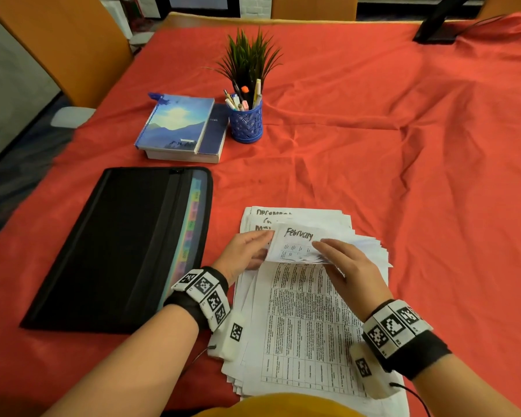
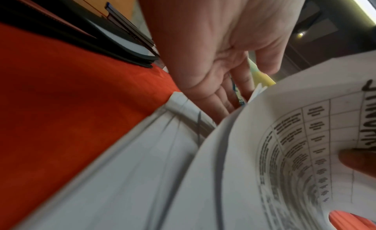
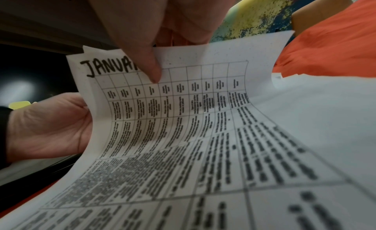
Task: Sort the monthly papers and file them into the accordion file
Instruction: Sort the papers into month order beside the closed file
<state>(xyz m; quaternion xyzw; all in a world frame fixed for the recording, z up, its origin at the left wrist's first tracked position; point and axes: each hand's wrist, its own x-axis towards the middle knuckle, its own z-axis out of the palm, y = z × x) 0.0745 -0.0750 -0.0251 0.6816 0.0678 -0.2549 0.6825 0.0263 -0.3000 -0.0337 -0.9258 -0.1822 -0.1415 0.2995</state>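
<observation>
On the left of the table (image 1: 373,130) the black accordion file (image 1: 118,248) lies flat and closed, its coloured tabs along its right edge too small to read. Just right of it, the left hand (image 1: 244,249) pinches the left edge of sheets lifted off the paper stack (image 1: 301,326), thin, floppy, slippery pages best taken by an edge or corner. The right hand (image 1: 348,266) grips the same curled sheets from the right, the top one headed "February" (image 1: 298,234), the underside one "JANUA…" (image 3: 105,68), with "December" peeking farther back.

left hand (image 1: 247,251): fingers pinching | right hand (image 1: 351,266): fingers pinching
</observation>
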